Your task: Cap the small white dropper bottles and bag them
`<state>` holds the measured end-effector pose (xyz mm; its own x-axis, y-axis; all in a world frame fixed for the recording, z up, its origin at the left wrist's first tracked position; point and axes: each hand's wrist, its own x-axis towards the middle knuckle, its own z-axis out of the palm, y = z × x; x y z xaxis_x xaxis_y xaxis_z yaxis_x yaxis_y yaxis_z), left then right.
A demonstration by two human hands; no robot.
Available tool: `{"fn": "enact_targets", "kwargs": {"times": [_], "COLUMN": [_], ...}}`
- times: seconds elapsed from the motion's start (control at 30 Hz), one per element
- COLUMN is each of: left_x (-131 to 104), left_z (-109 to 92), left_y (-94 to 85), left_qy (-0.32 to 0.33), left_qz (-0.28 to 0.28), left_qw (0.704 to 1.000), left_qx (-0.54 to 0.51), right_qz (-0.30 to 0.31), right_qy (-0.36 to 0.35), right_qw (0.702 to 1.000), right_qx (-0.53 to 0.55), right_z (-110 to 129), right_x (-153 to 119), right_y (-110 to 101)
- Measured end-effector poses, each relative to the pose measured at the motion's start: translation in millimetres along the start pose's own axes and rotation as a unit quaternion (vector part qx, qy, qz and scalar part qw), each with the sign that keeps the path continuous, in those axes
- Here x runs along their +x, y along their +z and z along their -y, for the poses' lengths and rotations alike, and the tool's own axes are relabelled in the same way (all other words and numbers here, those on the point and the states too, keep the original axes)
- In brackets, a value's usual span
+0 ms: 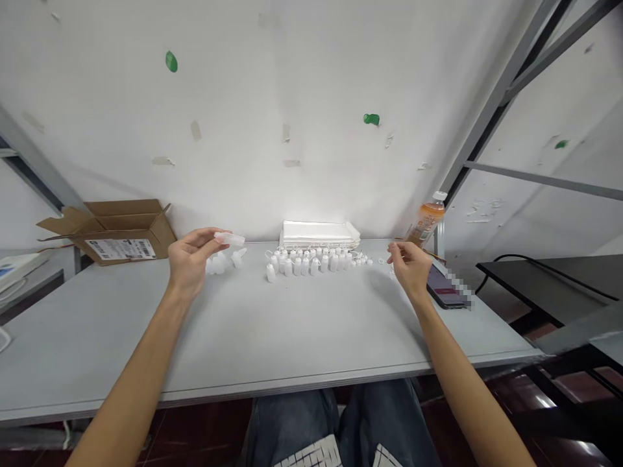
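My left hand (189, 256) pinches a small translucent white squeeze bottle (230, 239) between thumb and fingers, raised over the table (272, 331) and lying nearly sideways. Below it are a few loose white bottles (217, 263). At the right, my right hand (409, 264) is closed with thumb and fingertips together; anything between them is too small to make out. Tiny white rings or caps (381, 261) lie beside these fingers. Between both hands, several small white bottles (305, 266) stand upright in rows, many with caps on.
Behind the rows is a stack of white trays or sheets (318, 235) against the wall. An open cardboard box (127, 227) sits at the back left. A bottle of orange drink (426, 220) and a phone (444, 288) are near my right hand.
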<state>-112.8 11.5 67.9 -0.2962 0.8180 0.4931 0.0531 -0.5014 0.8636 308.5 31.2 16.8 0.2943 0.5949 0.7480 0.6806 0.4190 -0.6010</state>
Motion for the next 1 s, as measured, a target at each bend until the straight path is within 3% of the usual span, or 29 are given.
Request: {"fn": "enact_targets", "kwargs": {"times": [0.1, 0.27, 0.37, 0.47, 0.63, 0.83, 0.93, 1.0], "left_x": [-8.3, -38.7, -62.3, -80.9, -90.1, -89.8, -91.6, -93.2], "left_z": [-13.4, -27.6, -21.9, -4.7, 32.1, 52.2, 50.0, 47.2], "left_y": [23.0, 84.5, 118.4, 140.4, 157.5, 159.7, 156.4, 154.8], "left_qy": [-0.010, -0.058, -0.112, -0.155, -0.151, -0.253, -0.259, -0.266], "left_qz": [0.018, 0.130, 0.237, 0.340, 0.412, 0.425, 0.421, 0.413], "left_qw": [0.995, 0.976, 0.953, 0.923, 0.899, 0.869, 0.869, 0.870], "left_qx": [-0.094, -0.165, -0.153, -0.088, 0.017, -0.021, -0.032, -0.032], "right_qz": [-0.030, 0.027, 0.059, 0.084, 0.189, 0.281, 0.283, 0.262], "right_qy": [0.037, 0.061, 0.077, 0.099, 0.103, 0.083, 0.065, 0.060], "right_qw": [0.998, 0.987, 0.974, 0.961, 0.926, 0.876, 0.880, 0.898], "right_qx": [-0.048, -0.146, -0.203, -0.246, -0.311, -0.383, -0.375, -0.347], "right_z": [-26.5, -46.9, -48.6, -51.1, -54.8, -53.7, -53.8, -53.5], "right_x": [9.0, 13.8, 11.8, 10.4, 13.4, 15.4, 13.5, 13.0], "right_y": [-4.6, -7.0, -11.7, -16.5, -8.5, 10.2, 12.8, 12.0]}}
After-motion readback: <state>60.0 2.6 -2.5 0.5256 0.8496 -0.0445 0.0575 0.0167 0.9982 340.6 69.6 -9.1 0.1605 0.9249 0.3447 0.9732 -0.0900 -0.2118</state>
